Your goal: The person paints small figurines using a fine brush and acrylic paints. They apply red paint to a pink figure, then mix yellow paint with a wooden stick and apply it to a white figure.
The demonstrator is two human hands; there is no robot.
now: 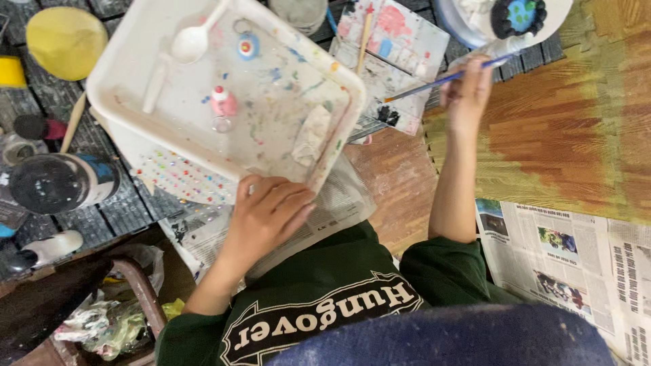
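Note:
My left hand (268,211) grips the near edge of a paint-spattered white tray (135,102) that is tilted up off the table. In the tray lie a white spoon (192,39), a small pink figure (222,102), a round charm on a ring (247,46) and a crumpled tissue (310,135). My right hand (466,95) holds a thin blue paintbrush (434,81). Its bristle end points left, over a paint-stained white palette (393,47).
A white round piece with a dark blue and green painted patch (519,17) sits at the top right. A yellow disc (66,39), a dark-lidded jar (57,183) and a sheet of coloured gems (180,179) lie left. Newspaper (569,257) covers the floor mat on the right.

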